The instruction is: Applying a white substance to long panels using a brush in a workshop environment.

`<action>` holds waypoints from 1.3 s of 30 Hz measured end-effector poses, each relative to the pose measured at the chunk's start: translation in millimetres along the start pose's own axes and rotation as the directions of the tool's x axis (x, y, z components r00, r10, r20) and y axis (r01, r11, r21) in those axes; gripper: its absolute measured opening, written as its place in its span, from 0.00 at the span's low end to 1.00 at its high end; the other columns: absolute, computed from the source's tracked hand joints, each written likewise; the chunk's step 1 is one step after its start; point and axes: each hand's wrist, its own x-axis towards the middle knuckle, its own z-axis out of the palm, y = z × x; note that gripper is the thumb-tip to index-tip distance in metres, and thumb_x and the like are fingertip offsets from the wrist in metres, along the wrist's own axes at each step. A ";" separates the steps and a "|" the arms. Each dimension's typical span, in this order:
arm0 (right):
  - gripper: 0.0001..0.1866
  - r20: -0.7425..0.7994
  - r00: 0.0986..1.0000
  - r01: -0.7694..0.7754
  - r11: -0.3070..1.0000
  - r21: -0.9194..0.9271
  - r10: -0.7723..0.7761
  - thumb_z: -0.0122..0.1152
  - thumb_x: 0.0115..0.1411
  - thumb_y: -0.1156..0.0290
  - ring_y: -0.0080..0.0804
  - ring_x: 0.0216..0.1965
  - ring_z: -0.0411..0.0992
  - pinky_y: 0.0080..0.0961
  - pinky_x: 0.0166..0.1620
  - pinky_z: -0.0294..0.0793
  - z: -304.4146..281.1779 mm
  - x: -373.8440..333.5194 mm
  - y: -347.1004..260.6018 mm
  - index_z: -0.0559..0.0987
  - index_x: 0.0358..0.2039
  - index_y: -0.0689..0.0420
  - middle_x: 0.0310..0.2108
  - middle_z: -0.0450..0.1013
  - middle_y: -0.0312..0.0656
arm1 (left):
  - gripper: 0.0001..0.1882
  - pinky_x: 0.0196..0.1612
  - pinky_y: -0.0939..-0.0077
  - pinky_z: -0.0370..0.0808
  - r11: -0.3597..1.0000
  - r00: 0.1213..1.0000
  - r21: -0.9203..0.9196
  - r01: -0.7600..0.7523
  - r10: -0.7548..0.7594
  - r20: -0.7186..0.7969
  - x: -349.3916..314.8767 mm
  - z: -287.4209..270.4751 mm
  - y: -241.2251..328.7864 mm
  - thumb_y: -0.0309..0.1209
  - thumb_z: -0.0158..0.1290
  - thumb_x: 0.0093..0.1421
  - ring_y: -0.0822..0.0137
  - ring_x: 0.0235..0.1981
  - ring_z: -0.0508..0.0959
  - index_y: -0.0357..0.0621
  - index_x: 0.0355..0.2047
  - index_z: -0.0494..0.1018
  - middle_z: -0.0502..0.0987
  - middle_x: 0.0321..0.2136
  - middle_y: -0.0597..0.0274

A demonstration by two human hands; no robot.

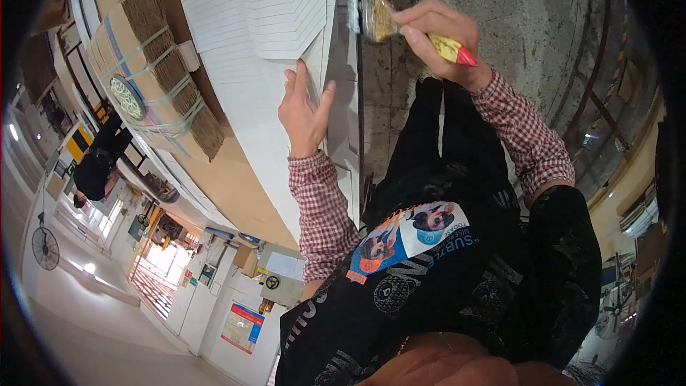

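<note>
A wide paintbrush (pixel 380 17) with a yellow handle and a red end is gripped in my right hand (pixel 454 28). Its bristles carry something whitish and hang beside the table's right edge, over the floor side. My left hand (pixel 306 116) lies on the paper with fingers spread, holding nothing. Just ahead of those fingertips are overlapping white lined sheets (pixel 282 11), fanned in a stepped stack. Beneath them a large white sheet (pixel 246 111) stretches along the table edge.
Left on the tan tabletop (pixel 239 171) sits a strapped bundle of brown card pieces (pixel 153 64), with a roll of greenish string or bands (pixel 127 97) on it. A person in black (pixel 96 168) is at the far left. Concrete floor (pixel 529 21) lies to the right.
</note>
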 end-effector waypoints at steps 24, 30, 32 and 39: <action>0.05 0.026 0.999 -0.042 0.999 0.004 0.042 0.59 0.54 0.75 0.28 0.28 0.74 0.20 0.29 0.72 3.7 -51.7 -21.4 0.78 0.29 0.63 0.30 0.75 0.42 | 0.51 0.63 0.51 0.52 0.967 0.974 0.219 0.130 -0.084 -0.208 -69.5 64.9 -19.2 0.51 0.60 0.49 0.31 0.63 0.47 0.40 0.65 0.48 0.45 0.62 0.29; 0.04 -0.016 1.000 0.027 0.999 0.036 -0.026 0.59 0.55 0.77 0.27 0.29 0.74 0.20 0.30 0.73 13.7 -42.9 -17.2 0.77 0.31 0.63 0.32 0.75 0.41 | 0.40 0.61 0.61 0.59 0.999 0.994 0.029 0.016 -0.013 -0.105 -70.8 32.2 -30.6 0.47 0.56 0.53 0.41 0.60 0.60 0.41 0.62 0.57 0.61 0.57 0.32; 0.04 -0.014 0.999 -0.036 0.997 0.062 0.037 0.59 0.55 0.77 0.27 0.28 0.73 0.20 0.30 0.72 21.7 -50.1 -13.1 0.77 0.30 0.64 0.31 0.75 0.41 | 0.39 0.59 0.62 0.62 0.999 0.998 -0.020 0.040 -0.041 -0.043 -68.5 28.5 -28.8 0.46 0.56 0.53 0.41 0.59 0.62 0.42 0.61 0.59 0.62 0.56 0.32; 0.04 0.060 0.997 -0.056 0.995 0.085 0.051 0.58 0.55 0.77 0.27 0.27 0.73 0.21 0.29 0.71 25.7 -68.4 -33.1 0.77 0.27 0.65 0.29 0.75 0.43 | 0.37 0.57 0.62 0.64 1.000 0.997 0.004 0.017 -0.016 -0.070 -63.8 20.9 -27.7 0.48 0.56 0.53 0.40 0.58 0.64 0.43 0.60 0.62 0.64 0.54 0.31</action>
